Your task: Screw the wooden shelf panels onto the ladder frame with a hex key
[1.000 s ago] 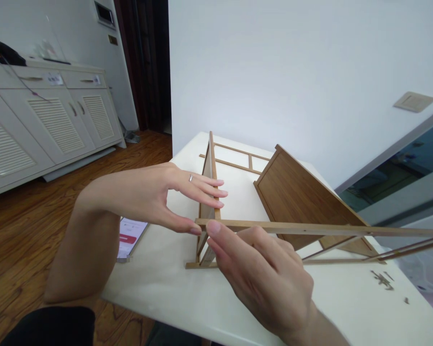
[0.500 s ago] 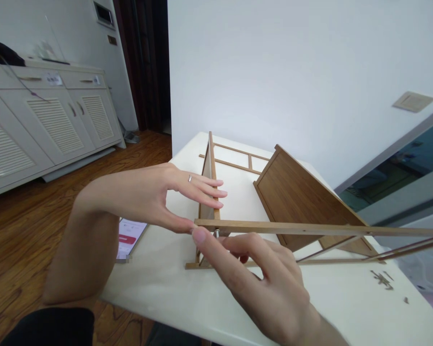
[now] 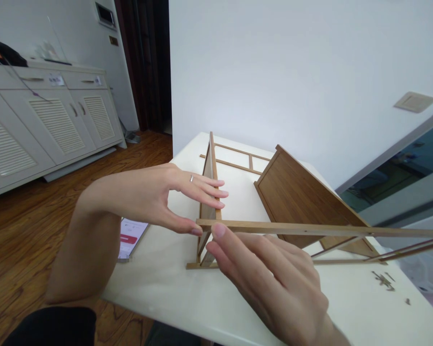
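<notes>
Wooden rail (image 3: 274,227) worked at its left end, above a white table (image 3: 159,288).
Left hand (image 3: 159,187) spread wide, its fingers laid over the edge of an upright panel (image 3: 208,168), its thumb set against the rail's end; right hand (image 3: 285,288) mostly curled, thumb and forefinger brought together at the rail's near side, whether anything is pinched cannot be told; a larger tilted panel (image 3: 299,192) seen behind the rail, small hardware pieces (image 3: 383,281) scattered at right.
</notes>
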`<state>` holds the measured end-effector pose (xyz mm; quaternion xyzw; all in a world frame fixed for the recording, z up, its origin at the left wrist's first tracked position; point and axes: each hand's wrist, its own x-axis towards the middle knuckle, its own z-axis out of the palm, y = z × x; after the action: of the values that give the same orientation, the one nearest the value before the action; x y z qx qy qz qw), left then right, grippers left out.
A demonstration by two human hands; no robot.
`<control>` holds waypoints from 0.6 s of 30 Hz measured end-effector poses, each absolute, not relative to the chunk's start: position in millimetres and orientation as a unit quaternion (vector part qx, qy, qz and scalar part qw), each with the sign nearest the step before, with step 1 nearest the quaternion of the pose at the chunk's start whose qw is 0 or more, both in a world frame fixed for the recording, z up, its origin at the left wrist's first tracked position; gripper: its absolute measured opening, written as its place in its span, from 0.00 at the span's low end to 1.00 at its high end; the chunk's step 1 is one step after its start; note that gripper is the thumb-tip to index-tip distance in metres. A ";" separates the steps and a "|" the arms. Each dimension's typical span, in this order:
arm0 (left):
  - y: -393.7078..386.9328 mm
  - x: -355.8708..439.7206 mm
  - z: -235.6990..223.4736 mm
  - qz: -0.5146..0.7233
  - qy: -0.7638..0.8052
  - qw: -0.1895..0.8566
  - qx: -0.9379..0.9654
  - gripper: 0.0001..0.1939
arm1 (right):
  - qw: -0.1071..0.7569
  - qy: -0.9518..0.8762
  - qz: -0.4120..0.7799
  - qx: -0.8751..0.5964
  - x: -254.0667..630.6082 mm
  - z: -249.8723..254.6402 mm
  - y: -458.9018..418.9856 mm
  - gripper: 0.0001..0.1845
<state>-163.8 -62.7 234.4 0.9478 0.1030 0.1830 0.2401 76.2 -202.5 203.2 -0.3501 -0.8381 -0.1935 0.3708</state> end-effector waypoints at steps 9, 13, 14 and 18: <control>-62.7 -163.7 235.2 0.175 0.104 0.230 0.952 0.28 | 0.286 -0.865 -0.152 -0.383 102.1 214.7 -206.9 0.26; -63.5 -163.5 236.2 0.174 0.104 0.231 0.951 0.28 | 0.288 -0.861 -0.151 -0.391 108.9 214.2 -209.2 0.29; -63.5 -163.4 235.9 0.175 0.106 0.235 0.950 0.28 | 0.287 -0.863 -0.152 -0.387 110.4 213.8 -208.7 0.30; -62.6 -163.6 233.5 0.184 0.105 0.253 0.944 0.29 | 0.289 -0.867 -0.161 -0.374 114.6 213.6 -206.2 0.33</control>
<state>-163.6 -62.6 233.5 0.9441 0.1046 0.1840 0.2526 114.6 -206.2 213.6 -0.3736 -0.8665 -0.1610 0.2893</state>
